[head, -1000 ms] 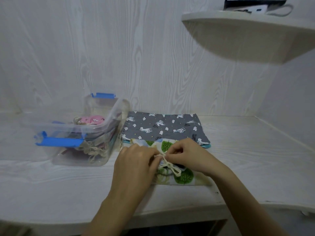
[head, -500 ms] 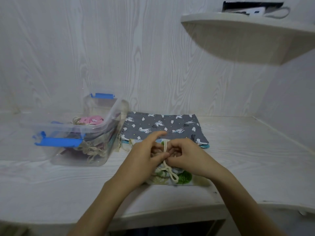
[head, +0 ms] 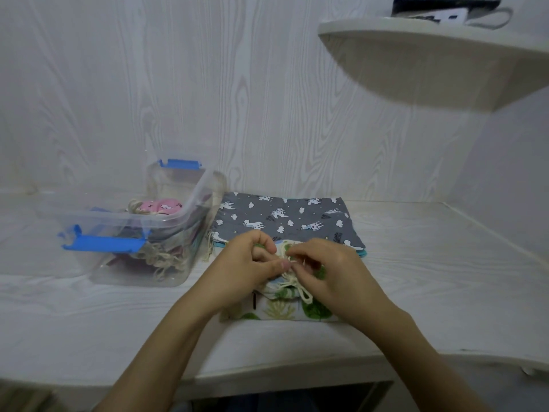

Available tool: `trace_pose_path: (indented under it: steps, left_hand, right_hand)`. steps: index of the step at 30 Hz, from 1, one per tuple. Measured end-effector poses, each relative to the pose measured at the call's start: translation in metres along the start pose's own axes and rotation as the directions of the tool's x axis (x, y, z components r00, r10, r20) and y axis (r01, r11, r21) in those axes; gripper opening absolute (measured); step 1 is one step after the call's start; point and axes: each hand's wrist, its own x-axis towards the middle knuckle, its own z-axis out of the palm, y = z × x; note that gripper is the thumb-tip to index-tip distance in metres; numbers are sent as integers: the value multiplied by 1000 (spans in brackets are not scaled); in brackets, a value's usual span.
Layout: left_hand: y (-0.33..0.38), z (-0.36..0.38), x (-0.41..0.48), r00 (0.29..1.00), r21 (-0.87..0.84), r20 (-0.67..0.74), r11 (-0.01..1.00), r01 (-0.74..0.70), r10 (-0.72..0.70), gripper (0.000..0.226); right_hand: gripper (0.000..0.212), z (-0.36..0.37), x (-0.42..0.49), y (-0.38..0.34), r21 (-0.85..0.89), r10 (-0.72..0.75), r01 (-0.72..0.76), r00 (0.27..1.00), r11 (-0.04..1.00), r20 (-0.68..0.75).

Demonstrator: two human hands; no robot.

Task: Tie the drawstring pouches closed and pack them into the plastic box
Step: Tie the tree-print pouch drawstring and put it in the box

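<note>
With the grip of our left hand point(head: 246, 260) and right hand point(head: 332, 272) pinched on the drawstring point(head: 292, 282), we are mid-knot on the leaf-print pouch point(head: 282, 310), just right of the plastic box point(head: 166, 223). Tied pouches point(head: 160, 205) already lie inside the box. The grey pouch point(head: 285, 218) beside it is not yet done.

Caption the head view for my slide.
Left hand and right hand tie the drawstring of the leaf-print pouch near the plastic box.
</note>
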Motion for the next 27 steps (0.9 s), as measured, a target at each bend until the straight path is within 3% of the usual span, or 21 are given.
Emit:
trace_pose_path:
  steps: [5,9,11,13,16,21,23,27]
  left_hand:
    - [3,-4,-1,996,28,88,999,29,-31,24]
    - [4,-6,-3,992,48,127,999,3,-9,23]
    - [6,-4,-5,992,62,125,998,-32,24,24]
    - [9,-2,-7,993,137,95,988,-76,63,23]
    - [10,1,-11,990,293,42,946,-141,135,14]
    - [9,4,-12,978,368,-31,912,-181,207,8]
    - [8,4,-10,980,334,-61,929,-160,191,7]
    - [5,1,-7,990,299,-49,948,-111,131,9]
  right_hand:
    - [18,0,4,-2,22,-35,33,991,999,127]
    - [12,-2,6,-2,53,79,-89,982,995,172]
    - [13,-2,7,-1,133,188,-217,960,967,206]
    - [18,-2,9,-2,334,304,-393,908,857,289]
    - [22,-1,11,-1,567,350,-554,830,609,435]
    - [14,3,10,3,704,346,-590,806,395,481]
    - [13,5,9,2,703,368,-572,817,423,443]
    - [7,6,6,-1,637,415,-469,876,612,246]
